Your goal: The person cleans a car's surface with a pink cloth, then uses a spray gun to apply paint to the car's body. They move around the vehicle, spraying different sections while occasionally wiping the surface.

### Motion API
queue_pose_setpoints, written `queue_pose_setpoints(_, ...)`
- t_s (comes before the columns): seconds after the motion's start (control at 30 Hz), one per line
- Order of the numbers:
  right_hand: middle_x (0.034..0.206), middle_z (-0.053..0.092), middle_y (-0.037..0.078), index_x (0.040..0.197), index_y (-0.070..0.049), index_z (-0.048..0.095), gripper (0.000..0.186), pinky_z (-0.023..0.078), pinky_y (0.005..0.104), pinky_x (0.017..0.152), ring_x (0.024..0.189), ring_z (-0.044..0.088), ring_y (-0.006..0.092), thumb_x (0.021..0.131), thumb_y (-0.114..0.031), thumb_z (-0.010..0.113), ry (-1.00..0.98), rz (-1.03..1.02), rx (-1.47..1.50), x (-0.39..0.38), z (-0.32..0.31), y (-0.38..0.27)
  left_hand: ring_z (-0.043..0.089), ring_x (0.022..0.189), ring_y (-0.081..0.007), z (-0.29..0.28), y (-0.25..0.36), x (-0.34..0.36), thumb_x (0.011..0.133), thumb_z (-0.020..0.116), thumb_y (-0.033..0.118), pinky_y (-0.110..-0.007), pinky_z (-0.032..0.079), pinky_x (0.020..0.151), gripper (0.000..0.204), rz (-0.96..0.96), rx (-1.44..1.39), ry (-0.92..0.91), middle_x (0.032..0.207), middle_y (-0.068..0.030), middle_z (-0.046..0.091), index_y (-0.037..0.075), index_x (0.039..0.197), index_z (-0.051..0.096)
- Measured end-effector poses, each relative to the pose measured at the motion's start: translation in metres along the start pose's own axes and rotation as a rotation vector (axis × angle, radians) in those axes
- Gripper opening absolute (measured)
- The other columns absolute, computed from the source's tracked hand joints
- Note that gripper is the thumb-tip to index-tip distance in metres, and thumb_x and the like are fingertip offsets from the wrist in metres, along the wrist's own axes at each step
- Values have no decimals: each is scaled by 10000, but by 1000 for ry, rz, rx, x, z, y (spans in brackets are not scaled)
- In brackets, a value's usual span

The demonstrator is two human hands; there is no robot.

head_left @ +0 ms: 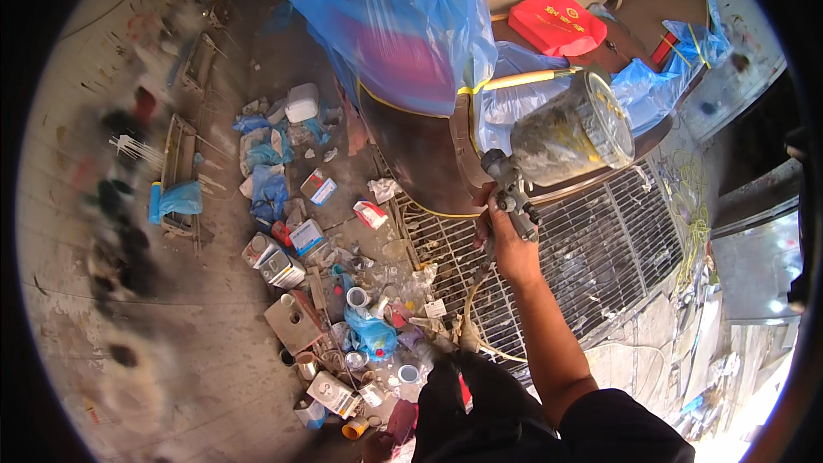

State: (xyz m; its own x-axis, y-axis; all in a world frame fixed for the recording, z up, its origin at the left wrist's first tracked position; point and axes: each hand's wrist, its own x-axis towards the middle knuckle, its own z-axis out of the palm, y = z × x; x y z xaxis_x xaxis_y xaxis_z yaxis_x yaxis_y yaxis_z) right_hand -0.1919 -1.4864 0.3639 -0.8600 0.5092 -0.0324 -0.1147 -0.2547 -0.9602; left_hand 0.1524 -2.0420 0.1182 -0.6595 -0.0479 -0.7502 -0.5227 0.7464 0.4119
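Note:
My right hand (512, 249) is closed around the handle of a spray gun (511, 197). The gun's large, paint-smeared cup (566, 133) tilts up to the right. A pale hose (469, 302) hangs below the hand toward the floor grating. Just beyond the gun stands a dark brown glossy panel (411, 150) with a yellowish taped edge, apparently part of a vehicle. Blue plastic film (386, 9) drapes over its upper part, and more blue film (506, 111) lies behind the cup. My left hand is out of view.
A red bag (557, 24) lies on the covered surface at the back. Under my arm stretches a metal floor grating (600, 240). Cans, boxes and crumpled blue plastic (370, 334) litter the floor to the left. A paint-stained wall (111, 206) runs along the left side.

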Motion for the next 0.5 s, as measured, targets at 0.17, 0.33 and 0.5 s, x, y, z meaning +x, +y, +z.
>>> queue_pose_setpoints(0.17,804,603,34,990,-45,623,204,531,310,542,615,551,116,1117,-204,638,77,107,43,24,-31,50,755,767,-201,2,0,0,864,717,256,-372,598,694,261,6,-5,68,825,-112,798,74,996,850)
queue_pose_setpoints(0.33,690,556,4,878,-78,623,268,522,313,522,574,543,123,1086,-235,685,197,251,-1,21,-83,126,793,816,-227,5,13,-13,838,747,257,-379,614,713,239,28,64,73,878,-130,825,84,958,860)
queue_pose_setpoints(0.5,680,543,-4,864,-97,611,219,504,323,497,552,523,120,1048,-203,668,355,338,-50,1,-135,204,797,869,-244,8,10,-29,855,774,298,-399,618,758,269,-25,121,60,919,-143,827,109,1026,863)
